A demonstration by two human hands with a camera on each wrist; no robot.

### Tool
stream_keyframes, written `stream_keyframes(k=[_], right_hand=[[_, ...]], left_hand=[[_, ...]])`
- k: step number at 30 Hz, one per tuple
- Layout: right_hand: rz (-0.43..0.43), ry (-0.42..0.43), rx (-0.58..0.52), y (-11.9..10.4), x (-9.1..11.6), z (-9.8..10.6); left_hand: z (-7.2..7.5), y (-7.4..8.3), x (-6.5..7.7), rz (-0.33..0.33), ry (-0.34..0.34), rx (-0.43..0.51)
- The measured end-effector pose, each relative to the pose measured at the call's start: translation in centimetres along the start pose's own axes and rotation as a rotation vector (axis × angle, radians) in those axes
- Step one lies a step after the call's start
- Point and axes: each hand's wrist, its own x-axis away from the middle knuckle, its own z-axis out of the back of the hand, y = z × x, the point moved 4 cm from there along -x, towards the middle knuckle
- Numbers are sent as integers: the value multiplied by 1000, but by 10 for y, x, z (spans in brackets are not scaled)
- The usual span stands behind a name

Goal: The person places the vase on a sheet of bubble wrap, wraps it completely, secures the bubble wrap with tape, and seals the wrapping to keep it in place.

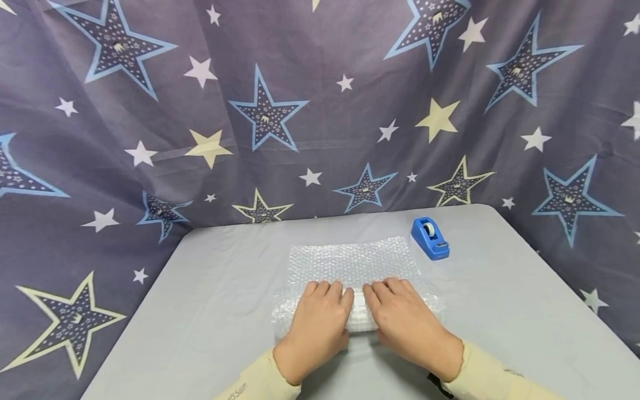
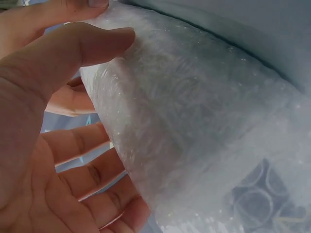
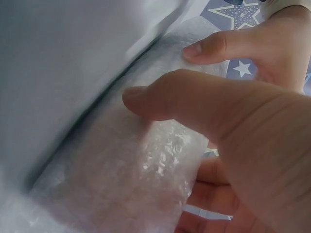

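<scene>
A sheet of clear bubble wrap [image 1: 350, 261] lies on the table, its near end rolled into a thick cylinder. My left hand [image 1: 320, 316] grips the left part of this bubble wrap roll [image 2: 184, 92], thumb on the near side and fingers over the far side. To the right, my right hand [image 1: 407, 319] holds the same roll [image 3: 116, 150] in the same way. A narrow gap separates the two hands, and the wrap shows white there. Inside the roll, the contents are hidden by the cloudy layers. Both ends of the roll stick out past the hands.
A blue tape dispenser [image 1: 431, 239] with a roll of tape stands near the far right corner of the wrap. The grey-covered table [image 1: 215, 294] runs back to a dark curtain [image 1: 320, 83] with printed stars. Its right edge slants toward the front.
</scene>
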Motion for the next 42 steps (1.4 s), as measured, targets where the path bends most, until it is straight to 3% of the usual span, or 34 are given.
stream_keyframes(k=[6, 13, 27, 42], right_hand=[[33, 8, 28, -7, -5, -4], [2, -21, 59, 1, 4, -2], [7, -5, 72, 1, 4, -5], [-13, 2, 39, 2, 4, -12]], left_hand=[[-1, -7, 6, 22, 34, 17], [-2, 1, -4, 4, 82, 47], [-1, 3, -4, 1, 72, 45], [-3, 3, -3, 8, 53, -31]])
